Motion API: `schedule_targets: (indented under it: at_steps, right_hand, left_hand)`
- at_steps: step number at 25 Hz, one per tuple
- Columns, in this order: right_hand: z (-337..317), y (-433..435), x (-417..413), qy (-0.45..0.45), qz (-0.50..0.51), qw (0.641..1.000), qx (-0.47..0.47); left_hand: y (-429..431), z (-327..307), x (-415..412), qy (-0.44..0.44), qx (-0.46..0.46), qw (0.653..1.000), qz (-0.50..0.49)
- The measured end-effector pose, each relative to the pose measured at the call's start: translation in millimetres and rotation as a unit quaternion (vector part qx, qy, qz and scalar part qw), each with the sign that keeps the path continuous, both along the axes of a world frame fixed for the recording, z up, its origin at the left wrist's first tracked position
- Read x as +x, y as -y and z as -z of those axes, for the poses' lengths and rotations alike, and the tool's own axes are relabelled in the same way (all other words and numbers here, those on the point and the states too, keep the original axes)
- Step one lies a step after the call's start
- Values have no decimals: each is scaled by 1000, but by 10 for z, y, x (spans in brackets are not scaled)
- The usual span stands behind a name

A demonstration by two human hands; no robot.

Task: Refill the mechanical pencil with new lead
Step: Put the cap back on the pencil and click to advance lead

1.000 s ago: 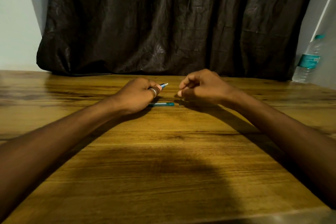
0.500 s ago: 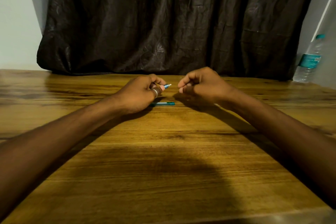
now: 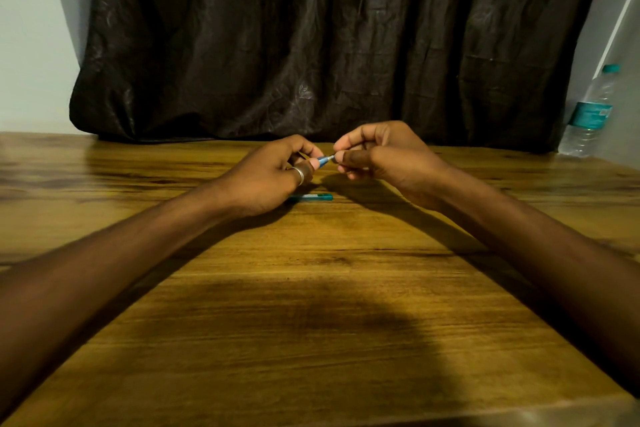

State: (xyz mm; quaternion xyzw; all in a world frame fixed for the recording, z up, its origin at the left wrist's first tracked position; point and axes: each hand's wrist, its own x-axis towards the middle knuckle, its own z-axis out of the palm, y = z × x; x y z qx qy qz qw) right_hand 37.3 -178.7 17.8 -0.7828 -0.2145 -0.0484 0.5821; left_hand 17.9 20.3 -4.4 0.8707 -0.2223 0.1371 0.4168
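My left hand (image 3: 273,177), with a ring on one finger, is closed around a blue mechanical pencil (image 3: 325,159); only its short blue end with a silver tip sticks out to the right. My right hand (image 3: 381,156) pinches that silver tip between thumb and forefinger. Both hands hover a little above the wooden table (image 3: 311,305). A thin teal lead tube (image 3: 311,198) lies flat on the table just below and between the hands. No loose lead is visible.
A clear plastic water bottle (image 3: 590,114) with a teal cap and label stands at the far right edge of the table. A dark curtain (image 3: 329,38) hangs behind the table's far edge. My forearms cast shadows on the wood.
Both hands have risen slightly off the table and come together. My right hand, apart from the pencil a second ago, now pinches its tip.
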Motion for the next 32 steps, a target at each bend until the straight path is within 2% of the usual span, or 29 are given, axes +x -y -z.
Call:
schedule_targets:
  at_steps: [9,21,25,32]
  right_hand:
    - [-5,-23,-41,2,-4,1000,0]
    - [13,-47,-55,-4,-10,1000,22]
    - [23,-65,-38,-48,-20,996,67]
    - [-64,30,20,-37,36,989,137]
  left_hand:
    - [20,-2,-37,12,5,1000,12]
    - [2,-12,28,15,-38,999,0]
    - [50,-24,12,-17,-72,997,11]
    - [47,-29,-3,-111,-81,990,13]
